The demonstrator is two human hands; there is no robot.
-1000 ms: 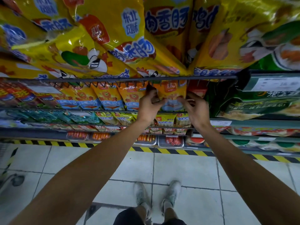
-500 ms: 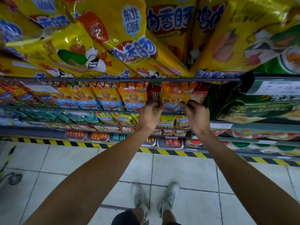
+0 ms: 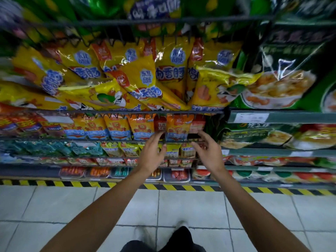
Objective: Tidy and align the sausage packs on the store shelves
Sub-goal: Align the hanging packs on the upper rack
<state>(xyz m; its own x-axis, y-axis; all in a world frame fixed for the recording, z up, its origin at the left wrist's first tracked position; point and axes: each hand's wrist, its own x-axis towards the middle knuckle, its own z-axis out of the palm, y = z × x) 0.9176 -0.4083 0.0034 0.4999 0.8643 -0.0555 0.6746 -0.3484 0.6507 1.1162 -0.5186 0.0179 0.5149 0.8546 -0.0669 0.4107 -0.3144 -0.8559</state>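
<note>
Both hands reach toward a shelf of orange sausage packs (image 3: 177,127): the left hand (image 3: 151,155) and right hand (image 3: 209,150) flank one pack, each grip loose and holding nothing. Yellow sausage bags (image 3: 138,77) hang above; green bags (image 3: 283,84) crowd the right, striped floor tape (image 3: 72,184) below.

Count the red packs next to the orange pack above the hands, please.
2: a dark red pack left of the orange pack, a lighter red pack right of it. Others may be hidden behind.

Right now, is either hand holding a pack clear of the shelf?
No: both the left hand and right hand hold nothing off the shelf.
</note>
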